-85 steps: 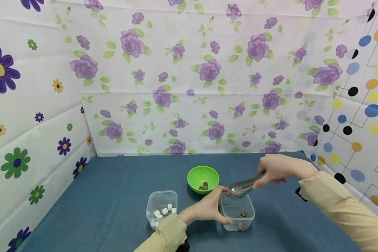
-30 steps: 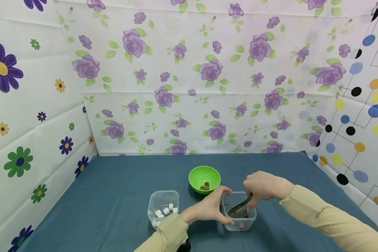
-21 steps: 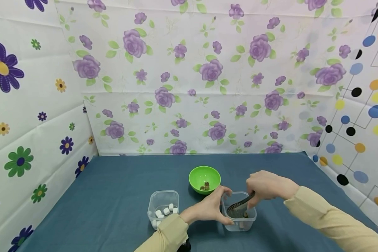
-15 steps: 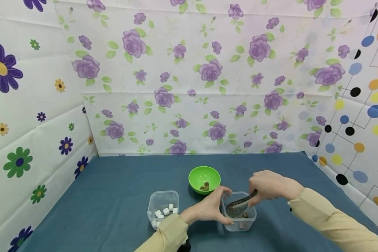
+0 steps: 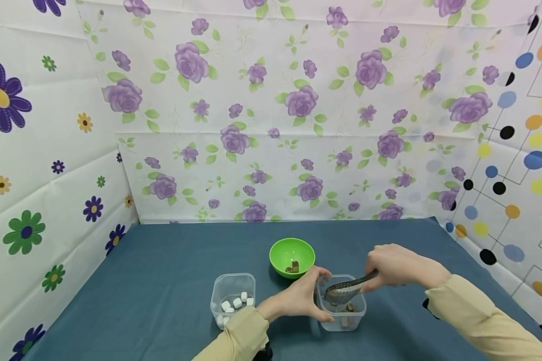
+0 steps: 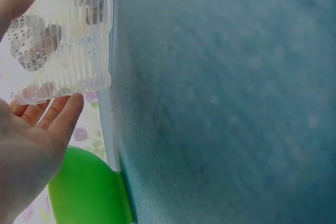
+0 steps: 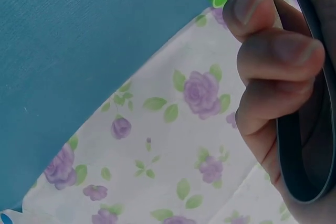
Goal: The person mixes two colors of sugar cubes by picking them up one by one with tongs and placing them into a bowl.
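My left hand (image 5: pixel 296 299) holds a clear plastic container (image 5: pixel 360 310) by its left side, thumb at the near side and fingers at the far side. In the left wrist view, its fingertips (image 6: pixel 73 107) lie along the ribbed container wall (image 6: pixel 97 51). My right hand (image 5: pixel 390 265) grips perforated metal tongs (image 5: pixel 345 292), their head tilted down inside that container. Curled fingers show beside the dark handle loop (image 7: pixel 286 166) in the right wrist view. Brown cubes (image 5: pixel 350 307) lie in the container; I cannot tell whether the tongs pinch one.
Behind the hands stands a green bowl (image 5: pixel 284 249) with a few brown cubes (image 5: pixel 294 266) inside. A second clear container (image 5: pixel 233 279) on the left holds several white cubes (image 5: pixel 237 303). Blue cloth covers the table (image 5: pixel 171 281); patterned sheets (image 5: pixel 262 100) enclose its back and sides.
The tongs went from above the right container down into it, then rose a little as the right hand drew back to the right. The left hand stayed at the container.
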A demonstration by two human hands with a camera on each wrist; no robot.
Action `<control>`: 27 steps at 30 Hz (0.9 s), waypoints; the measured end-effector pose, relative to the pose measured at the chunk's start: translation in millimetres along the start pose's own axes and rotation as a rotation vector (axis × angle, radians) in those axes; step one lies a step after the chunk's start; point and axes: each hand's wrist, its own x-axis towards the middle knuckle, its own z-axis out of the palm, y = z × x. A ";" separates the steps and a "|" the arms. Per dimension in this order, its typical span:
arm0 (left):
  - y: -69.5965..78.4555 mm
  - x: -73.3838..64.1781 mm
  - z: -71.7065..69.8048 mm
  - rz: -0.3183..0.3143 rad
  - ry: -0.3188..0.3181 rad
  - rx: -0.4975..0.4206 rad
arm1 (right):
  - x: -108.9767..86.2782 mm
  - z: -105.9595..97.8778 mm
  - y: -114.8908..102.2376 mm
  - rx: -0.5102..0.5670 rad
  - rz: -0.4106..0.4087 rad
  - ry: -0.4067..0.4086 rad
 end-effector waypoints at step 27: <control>-0.4 -0.6 -0.4 -0.011 -0.006 -0.026 | -23.1 -28.5 29.3 0.123 0.165 0.103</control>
